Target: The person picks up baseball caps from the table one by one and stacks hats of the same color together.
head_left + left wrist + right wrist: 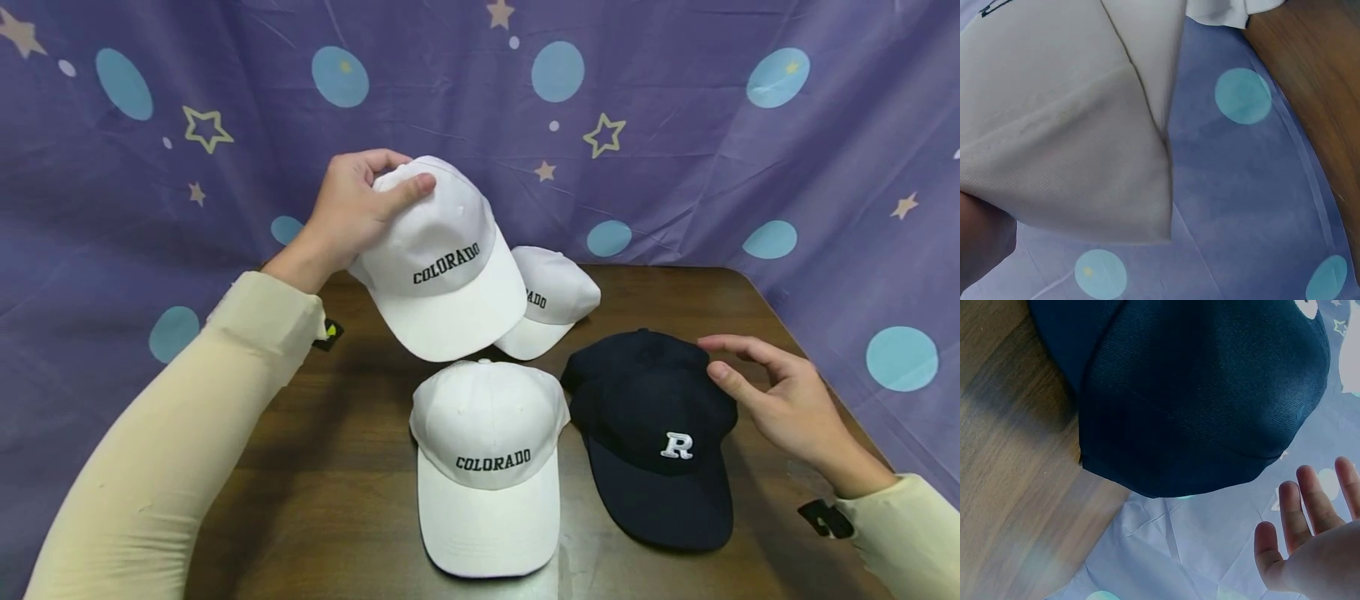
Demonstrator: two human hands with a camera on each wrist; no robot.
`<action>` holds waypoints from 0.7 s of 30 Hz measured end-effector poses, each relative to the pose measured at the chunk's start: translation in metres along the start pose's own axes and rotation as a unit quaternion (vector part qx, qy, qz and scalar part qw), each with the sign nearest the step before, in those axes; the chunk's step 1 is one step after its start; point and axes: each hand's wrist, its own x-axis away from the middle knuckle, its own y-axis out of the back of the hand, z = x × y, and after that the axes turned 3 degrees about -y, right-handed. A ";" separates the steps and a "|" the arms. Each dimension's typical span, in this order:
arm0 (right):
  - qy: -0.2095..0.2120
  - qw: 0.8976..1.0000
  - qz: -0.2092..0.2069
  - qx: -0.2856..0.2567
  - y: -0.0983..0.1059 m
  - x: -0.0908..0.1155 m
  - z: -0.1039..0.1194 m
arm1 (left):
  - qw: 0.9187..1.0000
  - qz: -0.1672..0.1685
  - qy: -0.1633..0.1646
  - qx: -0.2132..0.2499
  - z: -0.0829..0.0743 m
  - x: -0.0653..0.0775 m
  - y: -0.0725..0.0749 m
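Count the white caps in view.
3: held cap up in the left hand, front cap on the table beside the dark cap, rear cap farther back, partly hidden behind the held cap. Others could be hidden.

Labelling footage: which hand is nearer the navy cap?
Right. The right hand is beside the navy cap; the left hand is farther off to its left, holding a white cap.
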 end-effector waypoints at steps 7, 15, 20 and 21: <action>0.014 1.000 -0.001 -0.011 -0.001 0.000 0.004 | 0.997 0.034 0.020 0.061 -0.009 0.004 -0.004; 0.029 0.999 0.004 -0.030 -0.001 0.000 -0.010 | 0.995 0.082 0.025 0.049 -0.019 0.014 -0.015; 0.022 0.999 0.013 -0.037 -0.001 0.000 -0.024 | 0.993 0.115 0.019 0.038 -0.025 0.023 -0.025; 0.021 0.999 0.013 -0.039 -0.001 0.000 -0.025 | 0.992 0.122 0.018 0.036 -0.025 0.024 -0.027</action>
